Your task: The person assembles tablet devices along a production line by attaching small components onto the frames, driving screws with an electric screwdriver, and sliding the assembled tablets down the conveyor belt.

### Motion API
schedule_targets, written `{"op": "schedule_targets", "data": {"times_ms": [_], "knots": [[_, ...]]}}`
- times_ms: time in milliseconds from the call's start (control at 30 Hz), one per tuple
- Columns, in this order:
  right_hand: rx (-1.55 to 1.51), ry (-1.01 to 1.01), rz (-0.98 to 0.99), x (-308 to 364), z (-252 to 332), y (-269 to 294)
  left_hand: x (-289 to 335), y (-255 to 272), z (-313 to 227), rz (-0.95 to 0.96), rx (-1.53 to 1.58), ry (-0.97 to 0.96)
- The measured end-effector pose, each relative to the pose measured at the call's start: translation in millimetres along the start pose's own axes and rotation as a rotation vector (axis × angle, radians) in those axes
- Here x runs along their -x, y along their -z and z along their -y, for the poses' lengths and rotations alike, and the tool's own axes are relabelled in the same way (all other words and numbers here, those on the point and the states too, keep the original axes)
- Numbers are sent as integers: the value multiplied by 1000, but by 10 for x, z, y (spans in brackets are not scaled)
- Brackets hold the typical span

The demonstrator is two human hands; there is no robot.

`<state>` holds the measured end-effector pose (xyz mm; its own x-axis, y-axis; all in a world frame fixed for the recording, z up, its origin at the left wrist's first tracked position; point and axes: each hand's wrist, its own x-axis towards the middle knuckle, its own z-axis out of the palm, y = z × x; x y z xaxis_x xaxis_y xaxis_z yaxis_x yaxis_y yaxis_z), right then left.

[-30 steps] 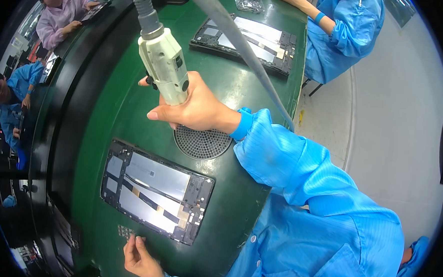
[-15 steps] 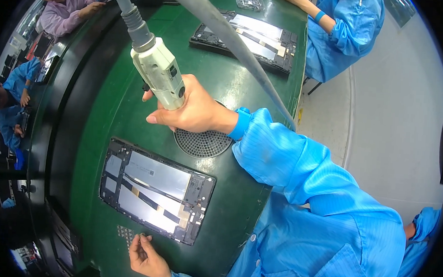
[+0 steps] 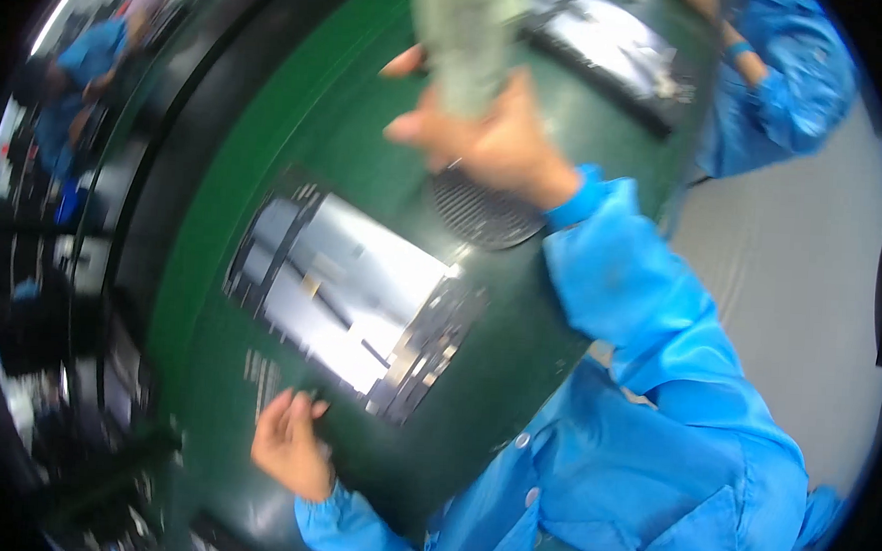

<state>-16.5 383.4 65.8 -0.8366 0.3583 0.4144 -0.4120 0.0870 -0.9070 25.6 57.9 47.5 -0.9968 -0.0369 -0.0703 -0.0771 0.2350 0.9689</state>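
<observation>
My right hand [image 3: 493, 144] is wrapped around a pale, boxy hand-held tool [image 3: 466, 32], blurred by motion and cut off by the top edge. Below it lies an opened tablet [image 3: 360, 296] with its silver battery, dark flat cable and circuit parts exposed. My left hand [image 3: 292, 445] is at the tablet's near-left side, thumb and fingers pinched together. Whatever sits between those fingertips is too small and smeared to name. Just beyond them is a small sheet with rows of little pieces [image 3: 261, 374], lying on the green table.
A round perforated grille [image 3: 484, 210] is set in the green table [image 3: 518, 329] below my right wrist. Another opened tablet [image 3: 608, 45] rests at the far right, near a co-worker's blue sleeve [image 3: 785, 84]. A dark conveyor-like track [image 3: 157, 176] runs along the left, with other people beyond.
My view has shifted, so the tablet and hands appear moved and blurred. The tool sits higher in the picture, still in my right hand. My left hand stays beside the small sheet.
</observation>
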Motion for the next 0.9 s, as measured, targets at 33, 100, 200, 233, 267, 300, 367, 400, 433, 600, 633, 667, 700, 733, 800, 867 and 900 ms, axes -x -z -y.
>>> {"op": "schedule_targets", "data": {"times_ms": [33, 100, 200, 233, 267, 300, 367, 400, 433, 600, 633, 667, 700, 733, 800, 867, 900], "knots": [[-3, 37, -16, 17, 56, -3, 1, -6, -5, 60, 53, 30], [-59, 80, 5, 21, 27, -8, 63, -31, -11, 165, 118, 72], [32, 81, 44, 43, -3, -116, 134, -69, -6, 207, 140, 103], [27, 77, 53, 47, -18, -129, 139, -93, 6, 209, 102, 66], [14, 76, 63, 46, -37, -131, 138, -110, 8, 214, 64, 27], [3, 76, 72, 45, -40, -129, 127, -105, -7, 237, 72, 25], [-13, 66, 78, 51, -17, -117, 125, -123, -15, 228, 39, 22], [-28, 59, 77, 50, -5, -111, 118, -134, -17, 224, 3, 15], [-27, 59, 83, 56, -7, -110, 103, -132, -1, 220, 7, 17], [22, 74, 74, 66, -13, -111, 55, -150, -10, 246, -57, -31], [24, 73, 76, 66, -15, -104, 54, -166, -20, 246, -53, -30], [18, 80, 74, 66, -20, -99, 57, -184, -28, 218, -46, 20], [13, 86, 71, 64, -24, -96, 56, -194, -27, 190, -39, 70], [11, 88, 77, 59, -18, -110, 56, -179, -19, 184, -36, 70], [-23, 98, 21, 70, 22, -147, 50, -147, 22, 222, -112, 41], [-50, 99, 29, 92, 87, -173, 37, -182, 80, 206, -135, -70], [-79, 96, 30, 115, 141, -185, 26, -208, 85, 194, -165, -180]]}}
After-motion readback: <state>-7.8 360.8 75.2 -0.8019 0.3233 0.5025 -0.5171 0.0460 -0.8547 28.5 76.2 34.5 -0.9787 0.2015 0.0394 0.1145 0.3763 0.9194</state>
